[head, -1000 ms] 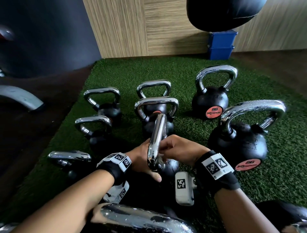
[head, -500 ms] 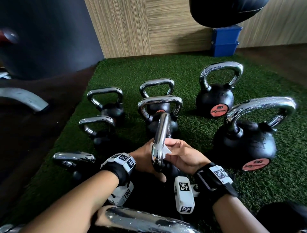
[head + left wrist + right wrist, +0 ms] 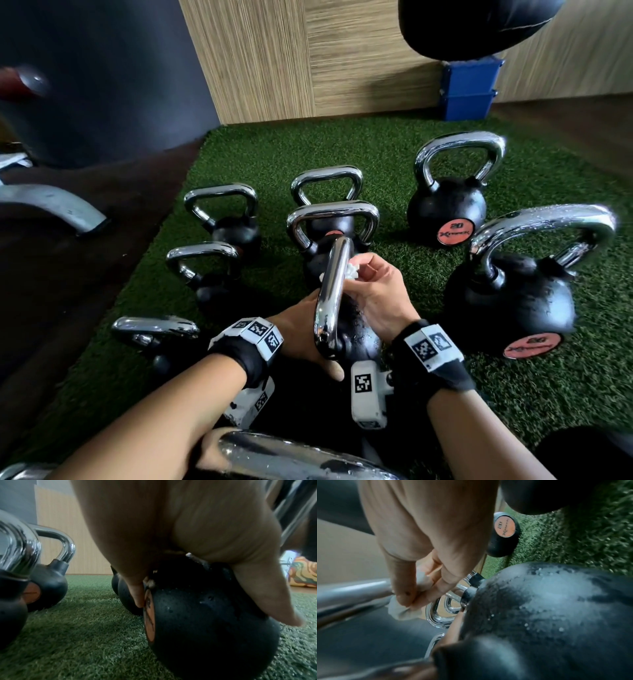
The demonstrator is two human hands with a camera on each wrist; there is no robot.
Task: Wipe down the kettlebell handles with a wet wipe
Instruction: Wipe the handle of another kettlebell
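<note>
A small black kettlebell [image 3: 359,335] stands on green turf in front of me, its chrome handle [image 3: 334,287] seen edge-on. My left hand [image 3: 298,329] grips its wet black ball [image 3: 214,622], thumb on one side and fingers on the other. My right hand [image 3: 376,294] pinches a crumpled white wet wipe [image 3: 351,272] against the upper part of the handle. In the right wrist view the thumb and fingers [image 3: 406,595] squeeze the wipe [image 3: 400,611] onto the chrome bar [image 3: 351,593].
Several other chrome-handled kettlebells stand around on the turf [image 3: 394,157]: two large ones [image 3: 513,305] [image 3: 445,209] at right, smaller ones [image 3: 222,219] at left, one handle [image 3: 291,459] close under my arms. Blue boxes [image 3: 469,89] sit by the wall, a grey metal leg [image 3: 51,205] far left.
My right hand has slid with the wipe from the lower part of the handle up toward its top. The left hand keeps its hold on the ball.
</note>
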